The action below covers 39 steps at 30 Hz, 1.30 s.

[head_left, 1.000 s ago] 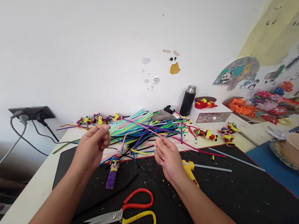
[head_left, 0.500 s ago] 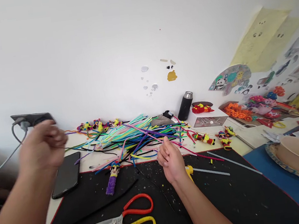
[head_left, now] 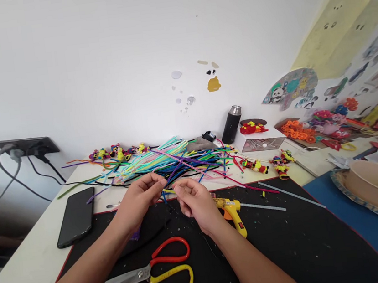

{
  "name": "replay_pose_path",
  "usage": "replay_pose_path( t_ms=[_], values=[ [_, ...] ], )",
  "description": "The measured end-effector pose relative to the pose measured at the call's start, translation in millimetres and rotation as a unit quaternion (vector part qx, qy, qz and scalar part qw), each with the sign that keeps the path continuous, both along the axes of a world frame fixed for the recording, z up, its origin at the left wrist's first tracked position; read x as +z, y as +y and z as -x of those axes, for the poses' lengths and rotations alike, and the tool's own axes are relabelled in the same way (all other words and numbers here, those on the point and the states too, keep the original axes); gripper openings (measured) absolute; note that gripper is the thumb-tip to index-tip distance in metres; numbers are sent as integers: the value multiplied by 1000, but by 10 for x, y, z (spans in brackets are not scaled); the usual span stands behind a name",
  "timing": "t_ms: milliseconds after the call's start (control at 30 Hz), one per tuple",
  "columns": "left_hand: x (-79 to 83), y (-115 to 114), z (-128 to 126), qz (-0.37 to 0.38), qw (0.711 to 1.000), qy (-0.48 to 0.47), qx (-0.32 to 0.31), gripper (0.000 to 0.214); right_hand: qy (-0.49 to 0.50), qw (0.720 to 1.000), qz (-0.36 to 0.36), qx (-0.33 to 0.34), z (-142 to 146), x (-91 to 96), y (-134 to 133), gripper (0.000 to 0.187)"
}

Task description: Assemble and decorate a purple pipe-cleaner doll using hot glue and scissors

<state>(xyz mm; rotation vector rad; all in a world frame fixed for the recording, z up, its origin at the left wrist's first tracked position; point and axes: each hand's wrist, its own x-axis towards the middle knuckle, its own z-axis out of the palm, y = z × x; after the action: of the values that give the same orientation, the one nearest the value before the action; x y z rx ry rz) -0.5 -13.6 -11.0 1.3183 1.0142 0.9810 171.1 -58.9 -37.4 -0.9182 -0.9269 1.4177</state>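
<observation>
Both hands are raised over the front edge of a heap of pipe cleaners (head_left: 164, 160), close together with a small gap between the fingertips. My left hand (head_left: 143, 194) is closed in a pinch, thumb against the index finger. My right hand (head_left: 197, 205) is pinched too, its fingers curled inward. Whatever lies in either pinch is too small or hidden. A yellow pipe cleaner shows in the gap, and I cannot tell whether it is touched. Beneath my left wrist a purple doll body (head_left: 136, 234) peeks out, mostly covered. Scissors (head_left: 143, 273) with red and yellow handles lie nearer me.
A yellow glue gun (head_left: 233, 214) lies right of my right hand on the black mat (head_left: 311, 236). A phone (head_left: 76, 217) is at left, below a power strip (head_left: 26, 146). A black flask (head_left: 231, 125), a white box (head_left: 260, 142) and small dolls (head_left: 254, 166) stand behind.
My left hand has come from the far left, near the power strip, to the middle. My right hand has shifted slightly left, uncovering the glue gun. The view has tilted slightly.
</observation>
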Motion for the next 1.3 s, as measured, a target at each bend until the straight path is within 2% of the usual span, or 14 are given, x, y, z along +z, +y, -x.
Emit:
replay_pose_path(
  t_ms=[300, 667, 900, 1300],
  values=[
    [63, -149, -146, -19, 998, 62, -27, 34, 35, 999, 14, -33, -4, 12, 11, 38],
    [11, -174, -165, -18, 995, 84, -51, 37, 31, 999, 11, -36, -2, 4, 7, 36],
    [60, -178, -167, 22, 996, 63, -52, 40, 36, 998, 10, -42, -10, 29, 6, 35],
    [19, -185, -188, 64, 997, 22, -44, 35, 26, 999, 2, -42, 0, -22, 21, 36]
  ],
)
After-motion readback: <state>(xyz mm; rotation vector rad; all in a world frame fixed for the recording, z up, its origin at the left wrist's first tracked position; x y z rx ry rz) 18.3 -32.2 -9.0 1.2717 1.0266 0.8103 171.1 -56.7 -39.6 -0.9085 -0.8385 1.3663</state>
